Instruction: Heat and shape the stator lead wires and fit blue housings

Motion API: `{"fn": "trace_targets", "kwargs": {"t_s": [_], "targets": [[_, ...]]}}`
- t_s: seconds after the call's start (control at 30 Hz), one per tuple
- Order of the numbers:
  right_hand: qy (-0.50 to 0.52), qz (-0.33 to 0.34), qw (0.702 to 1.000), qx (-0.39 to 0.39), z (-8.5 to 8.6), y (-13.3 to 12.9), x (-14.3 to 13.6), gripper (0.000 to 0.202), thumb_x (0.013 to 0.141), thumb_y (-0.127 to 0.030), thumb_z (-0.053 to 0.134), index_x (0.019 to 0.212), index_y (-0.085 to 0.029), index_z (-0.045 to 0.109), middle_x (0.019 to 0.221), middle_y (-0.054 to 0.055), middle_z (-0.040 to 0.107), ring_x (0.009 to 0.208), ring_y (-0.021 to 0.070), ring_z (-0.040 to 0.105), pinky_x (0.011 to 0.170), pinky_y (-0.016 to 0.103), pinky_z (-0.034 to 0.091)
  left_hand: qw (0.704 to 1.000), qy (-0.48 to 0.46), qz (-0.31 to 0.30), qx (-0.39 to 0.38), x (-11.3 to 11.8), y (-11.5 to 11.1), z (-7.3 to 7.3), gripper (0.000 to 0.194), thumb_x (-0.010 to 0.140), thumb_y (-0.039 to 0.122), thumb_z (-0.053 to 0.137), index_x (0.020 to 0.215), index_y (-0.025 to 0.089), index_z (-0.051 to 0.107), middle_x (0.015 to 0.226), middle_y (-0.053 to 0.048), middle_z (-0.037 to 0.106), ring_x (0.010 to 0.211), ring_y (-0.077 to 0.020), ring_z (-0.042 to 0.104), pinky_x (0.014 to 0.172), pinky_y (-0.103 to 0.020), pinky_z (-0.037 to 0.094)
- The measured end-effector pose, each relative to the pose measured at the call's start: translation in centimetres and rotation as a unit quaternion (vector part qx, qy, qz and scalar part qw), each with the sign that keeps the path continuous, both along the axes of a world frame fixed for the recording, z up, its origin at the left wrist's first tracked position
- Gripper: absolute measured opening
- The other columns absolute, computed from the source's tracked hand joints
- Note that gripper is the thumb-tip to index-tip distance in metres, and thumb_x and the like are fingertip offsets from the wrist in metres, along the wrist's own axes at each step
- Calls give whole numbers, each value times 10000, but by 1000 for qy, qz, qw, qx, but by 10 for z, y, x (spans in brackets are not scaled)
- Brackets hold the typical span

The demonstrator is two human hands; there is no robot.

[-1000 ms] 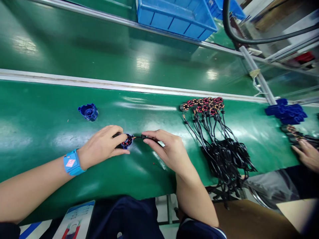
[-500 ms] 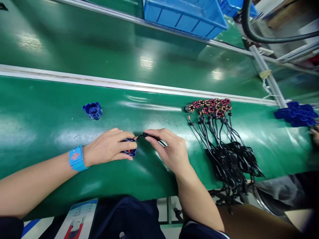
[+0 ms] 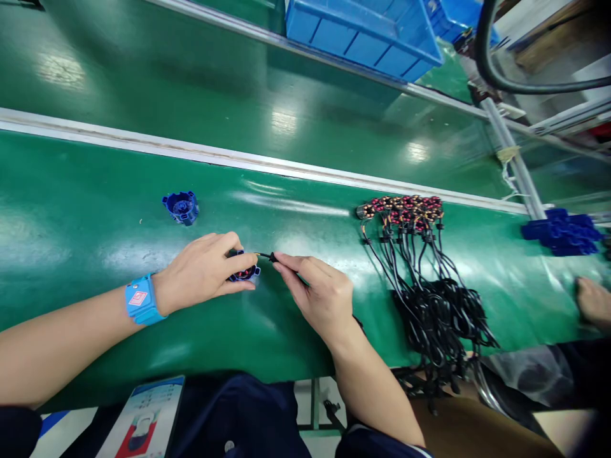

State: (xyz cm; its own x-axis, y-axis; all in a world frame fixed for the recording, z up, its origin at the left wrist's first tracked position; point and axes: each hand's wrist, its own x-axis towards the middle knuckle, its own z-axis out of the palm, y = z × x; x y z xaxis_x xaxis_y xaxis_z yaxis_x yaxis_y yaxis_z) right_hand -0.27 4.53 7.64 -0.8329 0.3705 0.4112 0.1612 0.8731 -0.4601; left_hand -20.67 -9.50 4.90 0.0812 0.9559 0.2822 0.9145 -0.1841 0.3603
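Note:
Fingers of my left hand point(image 3: 205, 264) are wrapped round a blue plastic motor housing point(image 3: 256, 271), low over the green bench. Inside the housing, partly covered by those fingers, red copper windings show. A thin black cable point(image 3: 265, 256) runs from it to the right. My right hand point(image 3: 319, 289) pinches this cable at its black grommet between thumb and index finger. Behind my left hand, apart from it, a second blue housing point(image 3: 182, 208) sits on the bench with its hollow side showing. A blue wrist strap point(image 3: 142, 299) is on my left wrist.
To the right lie several wound motor stators point(image 3: 405, 211) with bundled black cables point(image 3: 439, 312) hanging over the bench edge. Farther right are stacked blue housings point(image 3: 563, 232) and a co-worker's hand point(image 3: 594, 302). A blue bin point(image 3: 363, 38) stands at the back.
My left hand and the housing have shifted slightly up and left, with the housing turned a little. The right hand still pinches the cable. The co-worker's hand has come further into view.

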Motion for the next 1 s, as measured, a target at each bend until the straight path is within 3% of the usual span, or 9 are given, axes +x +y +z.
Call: {"fn": "trace_targets", "kwargs": {"t_s": [0.23, 0.5, 0.73, 0.87, 1.0], "targets": [[19, -6, 1000, -8, -3, -8, -4, 132, 972, -172, 666, 1085, -192, 731, 960, 35, 794, 805, 147, 758, 716, 267, 632, 1000, -8, 22, -2, 3, 0, 2, 417, 966, 594, 576, 1100, 201, 621, 949, -52, 517, 751, -192, 547, 662, -325, 473], [22, -21, 998, 50, -6, -11, -6, 83, 949, -146, 693, 1024, -174, 712, 907, 33, 792, 742, 142, 750, 677, 262, 620, 999, 12, 41, 17, 5, 1, 3, 484, 937, 651, 574, 1020, 177, 619, 899, -47, 516, 716, -196, 533, 630, -331, 462], [34, -16, 998, 48, -5, -14, -8, 82, 953, -149, 686, 1016, -199, 707, 914, 27, 795, 739, 138, 751, 667, 254, 614, 999, -39, 8, 0, 5, 0, 5, 249, 1032, 362, 546, 1161, 149, 551, 1108, -100, 621, 974, -241, 632, 808, -356, 530], [44, 11, 998, 54, -10, -19, -12, 92, 942, -135, 694, 1018, -186, 708, 882, 22, 789, 711, 129, 739, 667, 240, 608, 999, -35, 12, -3, 5, 2, 5, 241, 1017, 364, 584, 1121, 150, 542, 1083, -92, 641, 971, -246, 641, 804, -355, 526], [40, 29, 993, 108, -15, -22, -11, 161, 931, -100, 692, 1071, -180, 698, 816, 10, 765, 655, 129, 704, 629, 258, 575, 999, -36, 23, -25, 6, 3, 7, 216, 998, 341, 605, 1089, 154, 544, 1033, -80, 633, 935, -235, 632, 767, -338, 511]]}}
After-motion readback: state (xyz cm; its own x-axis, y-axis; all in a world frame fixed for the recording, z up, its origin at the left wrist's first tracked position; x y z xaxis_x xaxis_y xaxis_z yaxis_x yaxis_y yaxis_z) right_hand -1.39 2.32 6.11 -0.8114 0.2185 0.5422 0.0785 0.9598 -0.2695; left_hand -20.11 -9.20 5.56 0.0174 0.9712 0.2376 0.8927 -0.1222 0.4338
